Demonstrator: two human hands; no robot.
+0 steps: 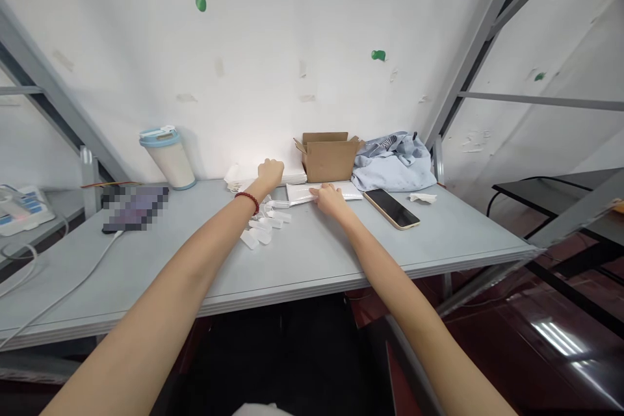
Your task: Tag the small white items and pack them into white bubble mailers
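Note:
My left hand [271,173], with a dark red bead bracelet [247,202] at the wrist, is closed above a stack of flat white items [294,177]. What its fingers hold, if anything, is hidden. On a white plastic packet [298,193], my right hand [329,200] rests with a finger stretched out to the left; its other fingers are partly hidden. Several small translucent white plastic pieces [263,234] lie loosely just in front of my left wrist. Directly behind the packet stands an open cardboard box [331,161], its flaps up.
A black-screened phone [392,208] and crumpled tissue [423,197] lie to the right, near bunched light-blue cloth [394,166]. A cream cup with a blue lid [170,159] stands back left. A blurred-out device [136,208] with a white cable lies on the grey table [312,250].

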